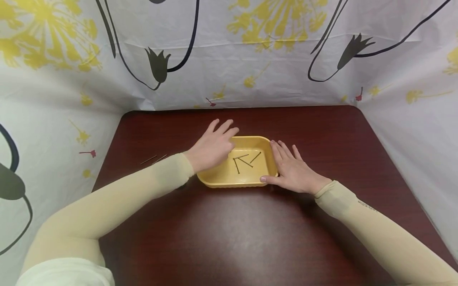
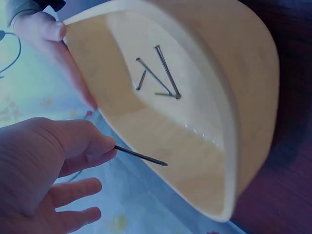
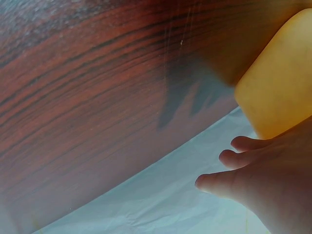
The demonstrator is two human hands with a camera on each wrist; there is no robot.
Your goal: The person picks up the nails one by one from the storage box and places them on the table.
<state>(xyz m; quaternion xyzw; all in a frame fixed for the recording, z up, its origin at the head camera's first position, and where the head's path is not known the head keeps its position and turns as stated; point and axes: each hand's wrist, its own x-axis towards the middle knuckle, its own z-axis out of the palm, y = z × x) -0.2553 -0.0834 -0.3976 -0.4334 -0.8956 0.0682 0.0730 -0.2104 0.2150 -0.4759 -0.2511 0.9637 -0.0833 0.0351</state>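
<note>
My left hand (image 1: pixel 214 149) is over the left end of a yellow plastic tray (image 1: pixel 232 185). In the left wrist view, its thumb and forefinger pinch a dark nail (image 2: pixel 141 156) by one end, the pointed end toward the tray's inside; the other fingers are spread apart. Several nails (image 1: pixel 245 162) lie loosely crossed on the tray floor. At the tray's right end rests my right hand (image 1: pixel 295 172), fingers straight along the outside of the wall and thumb over the front corner of the rim. The right wrist view shows those fingers spread beside the yellow wall (image 3: pixel 282 73).
On the dark red wood-grain table (image 1: pixel 232 238), two thin nails (image 1: pixel 159 159) lie left of the tray, partly behind my left forearm. A white curtain (image 1: pixel 214 79) with yellow and grey flower prints hangs along the table's back and sides.
</note>
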